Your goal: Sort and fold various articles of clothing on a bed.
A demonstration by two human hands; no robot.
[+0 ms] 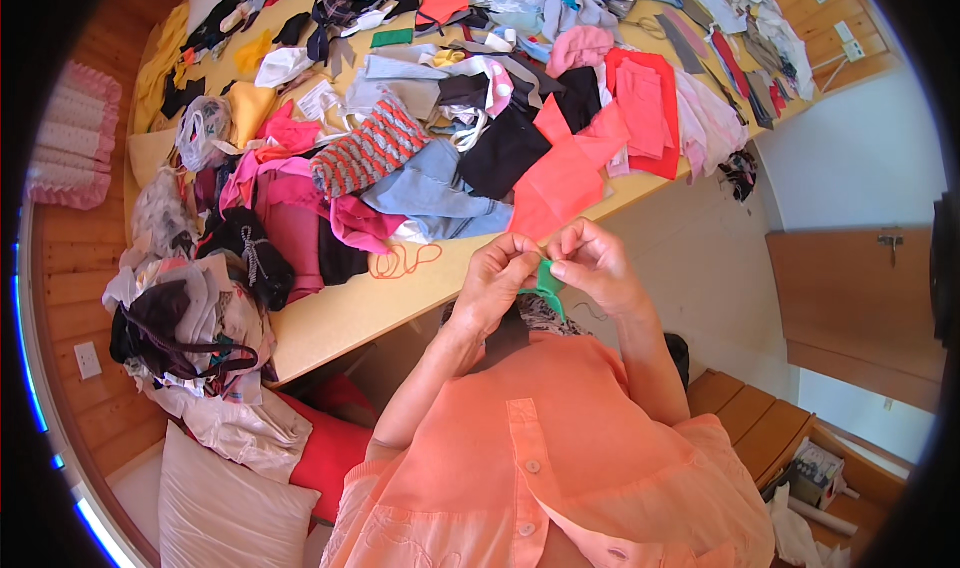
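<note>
Both hands are raised close together in front of my chest, just off the table's front edge. A small piece of green fabric (545,284) hangs between them. My left hand (497,276) pinches its left side with thumb and forefinger. My right hand (596,268) is closed in a pinch at its upper right edge. Any needle or thread between the fingertips is too small to make out. Beyond the hands, a coral fabric piece (562,183) lies on the table, partly over its edge. A loop of orange cord (405,262) rests near the front edge, left of my hands.
The wide table (330,330) is covered with fabric scraps, among them folded denim (432,190), a black piece (505,153) and a striped knit (372,148). A heap of cloth and bags (190,318) crowds the left corner. A white pillow (230,498) lies lower left; a wooden cabinet (860,308) stands right.
</note>
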